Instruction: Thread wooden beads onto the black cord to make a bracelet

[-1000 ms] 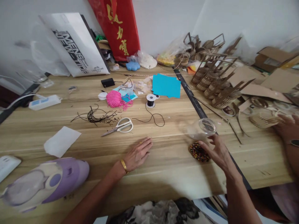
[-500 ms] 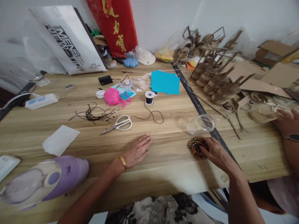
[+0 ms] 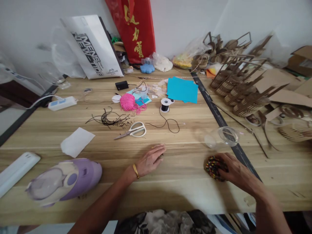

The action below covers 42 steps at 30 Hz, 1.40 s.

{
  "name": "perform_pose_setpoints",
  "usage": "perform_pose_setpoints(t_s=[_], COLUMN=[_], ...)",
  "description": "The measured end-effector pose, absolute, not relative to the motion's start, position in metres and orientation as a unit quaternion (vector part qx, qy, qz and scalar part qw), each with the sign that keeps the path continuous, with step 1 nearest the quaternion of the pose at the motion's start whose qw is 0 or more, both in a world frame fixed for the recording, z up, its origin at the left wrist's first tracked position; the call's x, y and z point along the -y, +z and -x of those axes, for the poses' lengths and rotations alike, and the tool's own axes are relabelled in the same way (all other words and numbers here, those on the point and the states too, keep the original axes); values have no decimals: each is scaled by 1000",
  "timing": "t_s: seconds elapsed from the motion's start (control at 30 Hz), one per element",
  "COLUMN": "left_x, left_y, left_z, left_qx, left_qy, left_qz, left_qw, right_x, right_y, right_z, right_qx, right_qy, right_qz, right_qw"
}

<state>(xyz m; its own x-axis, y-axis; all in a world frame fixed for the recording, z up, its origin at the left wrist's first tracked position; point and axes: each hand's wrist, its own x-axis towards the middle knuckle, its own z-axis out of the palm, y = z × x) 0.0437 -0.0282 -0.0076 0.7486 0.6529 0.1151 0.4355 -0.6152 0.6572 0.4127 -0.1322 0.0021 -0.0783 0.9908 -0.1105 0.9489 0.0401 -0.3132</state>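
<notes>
At the right of the table front, my right hand (image 3: 234, 170) is closed on a coiled bundle of beaded bracelets (image 3: 214, 168), dark with red, yellow and green beads. The bundle rests on the wooden tabletop. A clear plastic jar (image 3: 227, 136) lies on its side just beyond that hand. My left hand (image 3: 151, 159), with a gold bracelet (image 3: 135, 170) at the wrist, rests palm down with fingers curled. A small dark speckled thing shows under its fingertips; its kind is hard to tell. Beyond are white-handled scissors (image 3: 137, 129) and a spool of black cord (image 3: 165, 105).
Cut black cords (image 3: 107, 117), pink yarn (image 3: 127, 102) and blue sheets (image 3: 182, 90) lie further back. A purple-and-white appliance (image 3: 70, 182) and white paper (image 3: 77, 142) are at left. Several woven baskets (image 3: 234, 87) crowd the right, past a black strip (image 3: 214, 110).
The view has swung left, so things sit further right. My left fingers have curled more, and a small dark thing now shows there. Another person's hand at right has mostly left view.
</notes>
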Motion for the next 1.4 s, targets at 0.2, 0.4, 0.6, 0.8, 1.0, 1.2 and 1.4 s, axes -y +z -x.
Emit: perform_pose_setpoints(t_s=[0.2,0.4,0.6,0.8,1.0,1.2,1.4], left_x=[21,16,24,36,44,50,54], left_y=[-5,-2,4,-9,-14,-14,-14], left_z=[-36,-27,-25,-28,-32,-37,-37], left_qx=[-319,-356,-381,-375,-383,-394,-396], left_qy=[219,224,81,28,34,27,24], left_qz=[-831,-828,-899,-919,-920,-916,-916], left_qw=[399,369,199,117,81,71,67], right_x=[125,90,70,60,60,60,62], right_y=[33,36,-12,-25,-26,-30,-33], right_z=[-396,-291,-232,-231,-230,-228,-228], right_qx=[755,825,865,885,888,894,895], right_qy=[91,88,26,9,13,7,0], right_qz=[642,544,492,453,446,432,427], right_qw=[99,127,98,107,116,116,129])
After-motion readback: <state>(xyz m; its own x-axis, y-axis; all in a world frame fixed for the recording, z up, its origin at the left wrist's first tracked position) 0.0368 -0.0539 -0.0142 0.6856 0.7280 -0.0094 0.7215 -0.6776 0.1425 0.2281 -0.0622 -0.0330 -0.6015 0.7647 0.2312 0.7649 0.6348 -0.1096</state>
